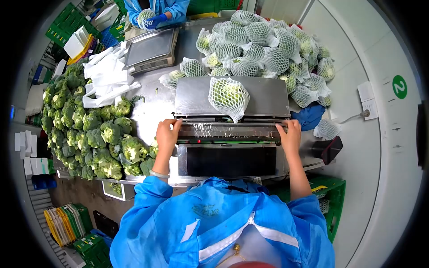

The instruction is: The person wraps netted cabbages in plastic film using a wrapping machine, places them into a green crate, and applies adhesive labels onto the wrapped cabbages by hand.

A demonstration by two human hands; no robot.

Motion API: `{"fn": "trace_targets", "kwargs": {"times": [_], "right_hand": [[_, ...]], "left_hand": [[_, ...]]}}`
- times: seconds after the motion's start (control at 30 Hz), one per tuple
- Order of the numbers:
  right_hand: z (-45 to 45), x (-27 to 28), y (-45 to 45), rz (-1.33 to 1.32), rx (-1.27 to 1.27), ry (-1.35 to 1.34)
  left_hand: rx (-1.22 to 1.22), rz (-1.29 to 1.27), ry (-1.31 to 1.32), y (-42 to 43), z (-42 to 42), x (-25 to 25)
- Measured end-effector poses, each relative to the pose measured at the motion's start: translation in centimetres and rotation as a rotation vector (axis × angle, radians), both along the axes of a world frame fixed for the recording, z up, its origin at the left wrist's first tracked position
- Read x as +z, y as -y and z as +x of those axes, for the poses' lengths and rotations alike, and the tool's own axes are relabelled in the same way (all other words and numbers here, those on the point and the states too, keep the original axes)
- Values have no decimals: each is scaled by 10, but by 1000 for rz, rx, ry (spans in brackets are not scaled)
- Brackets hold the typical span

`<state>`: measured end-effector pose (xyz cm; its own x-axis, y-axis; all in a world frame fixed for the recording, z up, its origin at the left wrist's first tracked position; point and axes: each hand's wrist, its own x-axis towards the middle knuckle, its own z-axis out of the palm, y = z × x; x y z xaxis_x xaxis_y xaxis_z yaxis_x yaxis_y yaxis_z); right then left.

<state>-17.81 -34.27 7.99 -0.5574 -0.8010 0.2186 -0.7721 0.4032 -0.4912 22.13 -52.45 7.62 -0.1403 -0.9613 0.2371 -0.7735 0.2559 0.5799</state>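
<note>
My left hand (pixel 168 135) and my right hand (pixel 290 135) are at the two ends of a wrapping machine's slot. Between them stretches a strip of shiny clear plastic film (pixel 228 130), and the fingers of each hand pinch its end. Just beyond, a pale green vegetable head in a white foam net (pixel 228 96) rests on the machine's metal plate (pixel 190 97). Nearer to me lies the machine's dark flat panel (pixel 231 161). A small red light glows beneath the film.
Broccoli heads (pixel 96 134) are heaped on the left, beside white plastic bags (pixel 107 76) and a scale (pixel 152 49). Many netted heads (pixel 259 49) pile up at the back right. Across the table, a co-worker's gloved hand (pixel 156 20) holds one. A black device (pixel 327 149) stands right.
</note>
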Motion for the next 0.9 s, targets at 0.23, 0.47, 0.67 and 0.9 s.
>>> {"fn": "trace_targets", "kwargs": {"times": [0.23,0.47,0.67,0.9], "right_hand": [[28,-46,24,83,199,57],[-1,82,8,-390,722,1671],[9,52,163,-624,311,951],[31,-17,157,73,239,887]], "left_hand": [[-231,81,-13,-14,-46,-44],[-782,1168,-1014,29,-7,112],[-504,254,-1189,100,-135,40],[-317,679,-615,83,-132,-23]]}}
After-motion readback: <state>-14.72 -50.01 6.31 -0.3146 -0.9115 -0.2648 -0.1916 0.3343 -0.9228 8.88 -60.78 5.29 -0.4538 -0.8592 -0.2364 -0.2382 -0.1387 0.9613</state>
